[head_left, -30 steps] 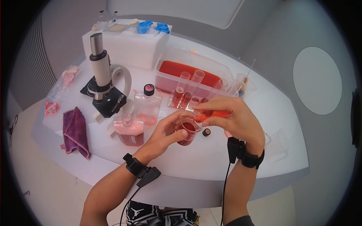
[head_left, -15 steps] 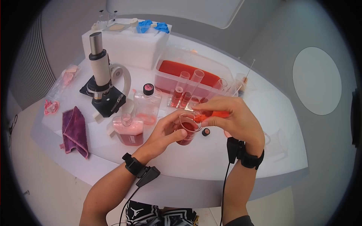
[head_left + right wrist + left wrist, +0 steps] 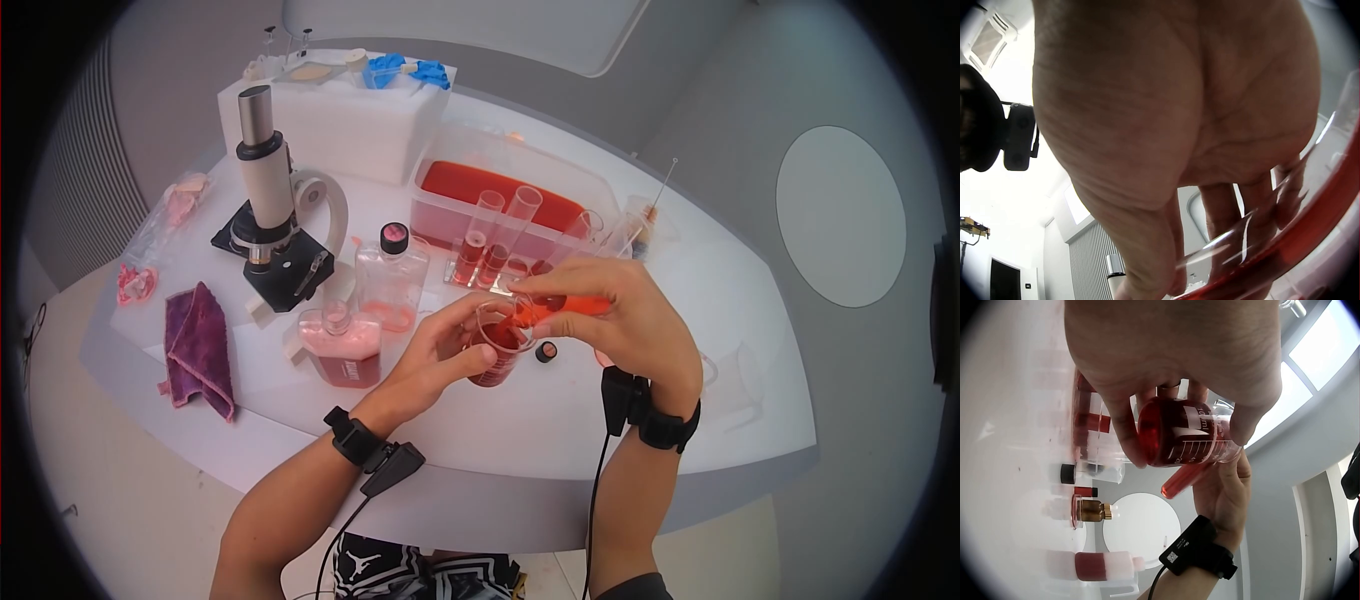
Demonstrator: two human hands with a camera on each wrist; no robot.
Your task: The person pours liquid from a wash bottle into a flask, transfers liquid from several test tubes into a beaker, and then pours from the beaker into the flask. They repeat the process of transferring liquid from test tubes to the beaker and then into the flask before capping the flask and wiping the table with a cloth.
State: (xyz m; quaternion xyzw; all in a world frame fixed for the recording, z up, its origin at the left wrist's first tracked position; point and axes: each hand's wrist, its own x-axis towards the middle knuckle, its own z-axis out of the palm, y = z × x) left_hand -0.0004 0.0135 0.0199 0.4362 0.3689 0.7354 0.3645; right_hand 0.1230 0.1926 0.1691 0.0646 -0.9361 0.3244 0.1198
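Observation:
My left hand grips a glass beaker with printed volume marks and dark red liquid inside. Between the fingers and thumb of my right hand is a clear test tube of bright red liquid. It lies tilted, its mouth end over the beaker's rim, and red shows at that mouth. From the right wrist view, the tube crosses in front of the curled fingers. Behind the hands, more test tubes with red liquid stand in a clear rack.
Left of the beaker stand an uncapped pink bottle and a black-capped bottle. A microscope and purple cloth are farther left. Behind the rack sits a plastic bin of red liquid. A small black cap lies near the beaker.
The test tube has tipped slightly, and more red liquid shows at its mouth over the beaker. Both hands stay in nearly the same place.

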